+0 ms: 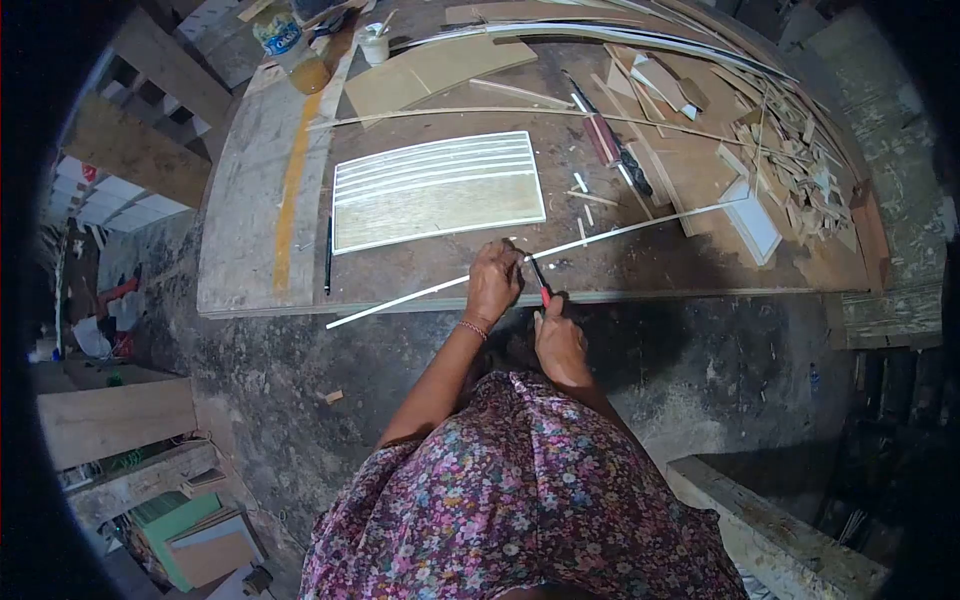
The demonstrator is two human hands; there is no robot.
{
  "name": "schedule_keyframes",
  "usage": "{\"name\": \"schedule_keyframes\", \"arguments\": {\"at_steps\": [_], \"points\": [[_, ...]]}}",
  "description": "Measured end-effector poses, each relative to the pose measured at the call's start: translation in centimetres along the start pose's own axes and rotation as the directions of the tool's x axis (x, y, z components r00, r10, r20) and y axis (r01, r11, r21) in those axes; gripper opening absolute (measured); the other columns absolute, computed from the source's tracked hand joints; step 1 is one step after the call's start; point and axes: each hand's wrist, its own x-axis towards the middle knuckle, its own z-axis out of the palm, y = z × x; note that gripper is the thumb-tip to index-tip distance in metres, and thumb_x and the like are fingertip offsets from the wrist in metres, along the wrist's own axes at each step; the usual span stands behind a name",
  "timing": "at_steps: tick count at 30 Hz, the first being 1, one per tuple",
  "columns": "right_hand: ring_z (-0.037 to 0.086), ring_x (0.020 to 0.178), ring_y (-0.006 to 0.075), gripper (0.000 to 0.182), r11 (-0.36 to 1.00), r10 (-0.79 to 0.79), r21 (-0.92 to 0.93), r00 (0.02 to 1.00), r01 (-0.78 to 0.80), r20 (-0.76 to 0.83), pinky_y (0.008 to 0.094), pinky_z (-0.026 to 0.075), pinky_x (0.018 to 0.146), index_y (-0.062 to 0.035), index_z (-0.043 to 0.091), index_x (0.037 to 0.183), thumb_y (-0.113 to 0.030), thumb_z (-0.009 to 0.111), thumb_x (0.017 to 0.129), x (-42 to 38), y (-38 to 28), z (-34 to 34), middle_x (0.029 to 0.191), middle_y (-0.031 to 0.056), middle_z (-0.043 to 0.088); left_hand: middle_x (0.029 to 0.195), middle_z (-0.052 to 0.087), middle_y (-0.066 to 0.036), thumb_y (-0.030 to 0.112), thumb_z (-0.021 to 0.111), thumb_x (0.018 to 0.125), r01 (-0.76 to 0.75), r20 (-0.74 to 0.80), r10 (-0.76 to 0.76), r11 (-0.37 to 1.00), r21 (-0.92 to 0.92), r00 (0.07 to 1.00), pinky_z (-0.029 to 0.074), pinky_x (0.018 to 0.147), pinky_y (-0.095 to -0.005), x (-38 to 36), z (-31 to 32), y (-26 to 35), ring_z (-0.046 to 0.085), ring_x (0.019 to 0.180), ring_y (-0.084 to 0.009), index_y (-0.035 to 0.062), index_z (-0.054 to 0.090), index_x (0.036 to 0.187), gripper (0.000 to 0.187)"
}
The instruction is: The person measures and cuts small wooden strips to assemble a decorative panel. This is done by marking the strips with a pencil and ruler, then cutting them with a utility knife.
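Note:
A long thin white strip [402, 301] lies slantwise across the front of the worktable, its left end past the edge. My left hand [491, 284] is closed on the strip near its middle, fingertips pinching it. My right hand [560, 345] grips a slim tool with a red handle [545, 293] and a dark narrow end. The tool's tip meets the strip right beside my left fingers. Just beyond my left hand lies a rectangular wooden panel [430, 212] with a white edging and several white strips along its far half.
The worktable [240, 200] also holds a black pencil-like stick [328, 255], short white offcuts [582, 184], a dark red tool with a black end [602, 140] and a white cup [375, 46]. Wood scraps [800, 165] are heaped at the right. A plastic container [305, 72] stands far left.

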Motion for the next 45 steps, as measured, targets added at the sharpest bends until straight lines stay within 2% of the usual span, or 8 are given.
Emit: {"name": "schedule_keyframes", "arguments": {"at_steps": [12, 15, 21, 24, 30, 35, 38, 45], "points": [[0.057, 0.065, 0.0452, 0.029, 0.999, -0.006, 0.037, 0.999, 0.008, -0.038, 0.0526, 0.045, 0.056, -0.0002, 0.037, 0.097, -0.025, 0.048, 0.087, 0.1, -0.1, 1.0, 0.069, 0.0254, 0.058, 0.081, 0.057, -0.016, -0.002, 0.061, 0.067, -0.112, -0.003, 0.112, 0.991, -0.072, 0.994, 0.045, 0.072, -0.0408, 0.2, -0.3, -0.8, 0.055, 0.081, -0.0357, 0.0003, 0.060, 0.077, 0.010], [0.058, 0.064, 0.0446, 0.030, 0.996, -0.067, 0.059, 0.993, 0.073, -0.093, 0.0511, 0.045, 0.057, 0.0059, 0.040, 0.096, -0.022, 0.046, 0.088, -0.1, 0.1, 0.5, 0.066, 0.0271, 0.057, 0.081, 0.057, -0.017, 0.000, 0.061, 0.068, -0.074, -0.009, 0.074, 0.997, -0.026, 0.997, 0.045, 0.071, -0.0406, 0.1, -0.3, -0.4, 0.055, 0.079, -0.0355, 0.0001, 0.061, 0.078, 0.009], [0.057, 0.065, 0.0457, 0.029, 1.000, 0.001, 0.015, 0.999, 0.000, -0.047, 0.0516, 0.045, 0.057, 0.0053, 0.038, 0.098, -0.021, 0.046, 0.088, -0.6, -0.6, 0.0, 0.069, 0.0273, 0.058, 0.079, 0.056, -0.017, 0.000, 0.061, 0.068, -0.019, -0.044, 0.018, 1.000, -0.002, 0.999, 0.044, 0.069, -0.0409, -0.1, 0.6, -0.9, 0.054, 0.078, -0.0363, 0.0001, 0.060, 0.076, 0.008], [0.057, 0.066, 0.0458, 0.029, 0.999, 0.001, 0.037, 0.999, 0.000, -0.036, 0.0518, 0.045, 0.058, 0.0052, 0.037, 0.098, -0.021, 0.045, 0.088, -0.3, -0.6, 0.3, 0.069, 0.0271, 0.058, 0.081, 0.055, -0.018, -0.002, 0.059, 0.065, -0.038, 0.000, 0.038, 0.999, -0.007, 0.999, 0.045, 0.073, -0.0407, -0.1, 0.0, -0.6, 0.054, 0.082, -0.0357, -0.0019, 0.058, 0.074, 0.009], [0.058, 0.066, 0.0439, 0.030, 0.999, -0.008, 0.044, 0.998, 0.011, -0.063, 0.0512, 0.046, 0.058, 0.0051, 0.038, 0.096, -0.022, 0.046, 0.088, -0.1, -1.0, 0.0, 0.069, 0.0268, 0.059, 0.078, 0.054, -0.019, -0.002, 0.059, 0.065, -0.089, -0.042, 0.086, 0.994, -0.069, 0.995, 0.045, 0.071, -0.0411, 0.1, 0.0, -0.9, 0.054, 0.078, -0.0360, -0.0023, 0.059, 0.074, 0.009], [0.058, 0.066, 0.0441, 0.030, 1.000, -0.017, 0.024, 0.999, 0.019, -0.046, 0.0511, 0.046, 0.059, 0.0049, 0.038, 0.097, -0.023, 0.046, 0.088, -0.4, -0.6, -0.2, 0.070, 0.0270, 0.059, 0.080, 0.056, -0.018, -0.002, 0.061, 0.067, -0.020, -0.039, 0.020, 0.999, 0.025, 0.999, 0.045, 0.069, -0.0411, 0.0, 0.6, -0.9, 0.055, 0.078, -0.0361, -0.0001, 0.059, 0.077, 0.010], [0.058, 0.066, 0.0444, 0.030, 1.000, -0.004, 0.016, 0.999, 0.005, -0.054, 0.0510, 0.046, 0.059, 0.0046, 0.038, 0.097, -0.023, 0.046, 0.089, -0.7, -0.9, -0.4, 0.069, 0.0266, 0.059, 0.078, 0.053, -0.018, -0.002, 0.060, 0.065, -0.010, -0.024, 0.009, 1.000, -0.021, 1.000, 0.044, 0.070, -0.0421, -0.1, 0.5, -0.8, 0.053, 0.078, -0.0359, -0.0017, 0.059, 0.073, 0.009], [0.058, 0.068, 0.0454, 0.031, 0.999, 0.024, 0.037, 0.998, -0.022, -0.050, 0.0517, 0.046, 0.060, 0.0041, 0.037, 0.100, -0.023, 0.046, 0.088, 0.1, -1.0, 0.2, 0.070, 0.0276, 0.059, 0.080, 0.054, -0.018, -0.002, 0.060, 0.066, -0.117, -0.052, 0.115, 0.992, -0.042, 0.992, 0.045, 0.071, -0.0404, 0.0, 0.3, -1.2, 0.054, 0.079, -0.0348, -0.0007, 0.060, 0.076, 0.011]]}}
